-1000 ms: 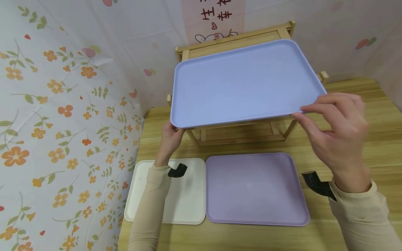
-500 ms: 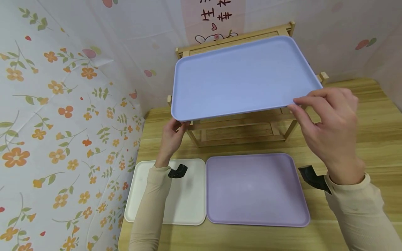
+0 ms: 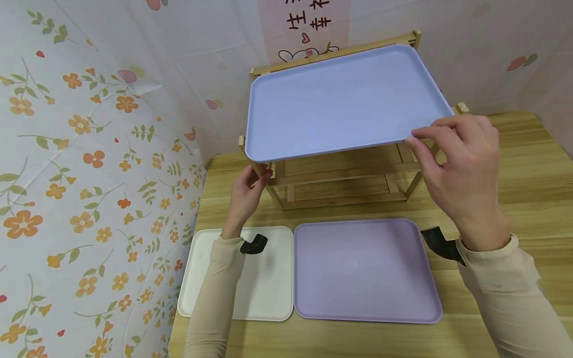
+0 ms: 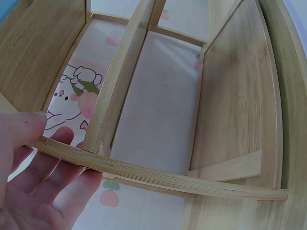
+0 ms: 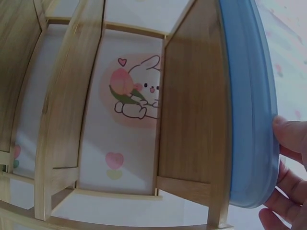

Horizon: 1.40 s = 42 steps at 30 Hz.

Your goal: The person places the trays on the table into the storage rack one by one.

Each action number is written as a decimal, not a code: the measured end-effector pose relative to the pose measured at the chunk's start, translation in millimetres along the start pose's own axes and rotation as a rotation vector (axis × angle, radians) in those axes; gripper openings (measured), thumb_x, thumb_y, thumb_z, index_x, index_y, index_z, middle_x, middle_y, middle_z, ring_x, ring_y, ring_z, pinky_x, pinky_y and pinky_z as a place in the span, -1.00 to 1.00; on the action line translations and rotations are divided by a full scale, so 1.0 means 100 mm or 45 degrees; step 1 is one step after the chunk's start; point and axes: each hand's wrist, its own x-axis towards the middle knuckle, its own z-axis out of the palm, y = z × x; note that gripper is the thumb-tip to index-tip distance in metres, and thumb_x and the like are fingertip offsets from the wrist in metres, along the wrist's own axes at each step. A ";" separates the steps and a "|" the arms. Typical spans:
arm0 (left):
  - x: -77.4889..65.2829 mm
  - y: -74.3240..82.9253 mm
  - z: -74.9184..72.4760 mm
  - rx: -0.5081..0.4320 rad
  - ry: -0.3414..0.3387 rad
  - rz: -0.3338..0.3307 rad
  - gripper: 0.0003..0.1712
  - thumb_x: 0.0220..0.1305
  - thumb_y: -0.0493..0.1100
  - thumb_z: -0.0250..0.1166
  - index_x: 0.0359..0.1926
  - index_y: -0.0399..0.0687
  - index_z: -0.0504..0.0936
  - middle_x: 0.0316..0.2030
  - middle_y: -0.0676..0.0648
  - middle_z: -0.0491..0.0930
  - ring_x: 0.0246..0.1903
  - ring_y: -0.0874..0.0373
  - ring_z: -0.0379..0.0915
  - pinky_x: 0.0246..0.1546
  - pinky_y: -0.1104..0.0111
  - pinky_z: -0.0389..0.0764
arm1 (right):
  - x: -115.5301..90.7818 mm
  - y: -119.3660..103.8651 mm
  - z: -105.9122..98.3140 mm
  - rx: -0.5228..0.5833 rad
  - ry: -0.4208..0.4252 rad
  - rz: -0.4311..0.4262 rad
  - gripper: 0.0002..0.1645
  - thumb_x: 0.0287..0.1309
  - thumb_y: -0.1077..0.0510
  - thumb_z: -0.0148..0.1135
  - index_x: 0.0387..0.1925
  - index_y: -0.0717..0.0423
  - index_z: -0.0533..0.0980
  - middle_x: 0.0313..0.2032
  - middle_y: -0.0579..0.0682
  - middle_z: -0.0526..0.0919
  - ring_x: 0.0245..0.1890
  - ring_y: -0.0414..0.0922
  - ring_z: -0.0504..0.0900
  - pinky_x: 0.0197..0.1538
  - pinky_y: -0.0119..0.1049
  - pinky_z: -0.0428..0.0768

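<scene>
Hand placement: the right hand (image 3: 463,169) pinches the blue tray (image 3: 346,99) at four o'clock; the left hand (image 3: 246,194) grips the wooden rack (image 3: 344,174) at eight. Tray lies over the rack's top, one o'clock; lopsided pushing could skew it.

Blue tray (image 3: 344,102) upper ctr of frame, on/over top of wooden rack (image 3: 335,175). R hand (image 3: 463,161), right of ctr, pinches tray's near edge close to its right corner. L hand (image 3: 245,194), ctr-left, fingers at rack's front left post, just under tray's near left corner. White tray (image 3: 270,278) lower left, partly hidden by L sleeve (image 3: 215,298); purple tray (image 3: 367,271) lower ctr, just beside it, both flat on wood-grain table (image 3: 515,164). R sleeve (image 3: 506,283) lower right. Blk piece at each wrist. Floral cloth (image 3: 80,174) fills left side; printed backdrop (image 3: 215,54) w/ red-brown characters up top.
</scene>
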 end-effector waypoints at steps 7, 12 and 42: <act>-0.05 0.22 0.00 -0.020 -0.031 -0.037 -0.69 0.34 -0.36 0.16 0.05 -0.49 0.47 -0.04 -0.41 0.59 0.04 -0.17 0.55 -0.01 0.38 0.60 | 0.03 0.02 0.04 -0.030 -0.022 0.009 -0.83 0.11 0.25 0.36 -0.36 0.35 0.64 -0.36 0.32 0.55 -0.26 0.27 0.41 -0.04 -0.14 0.22; -0.07 0.29 0.01 -0.037 -0.037 -0.047 -0.69 0.34 -0.40 0.14 0.05 -0.54 0.45 -0.05 -0.46 0.57 0.04 -0.26 0.53 -0.04 0.43 0.59 | 0.06 0.05 0.07 -0.058 -0.046 0.006 -0.79 0.15 0.20 0.33 -0.34 0.34 0.64 -0.34 0.32 0.54 -0.26 0.28 0.41 -0.08 0.01 0.23; -0.07 0.27 0.01 -0.023 -0.043 -0.079 -0.69 0.35 -0.38 0.13 0.06 -0.49 0.45 -0.03 -0.42 0.57 0.04 -0.20 0.54 0.06 0.05 0.59 | 0.18 0.13 0.20 -0.122 -0.147 0.025 -0.70 0.28 0.10 0.22 -0.24 0.31 0.64 -0.24 0.31 0.54 -0.12 0.31 0.43 -0.05 0.14 0.27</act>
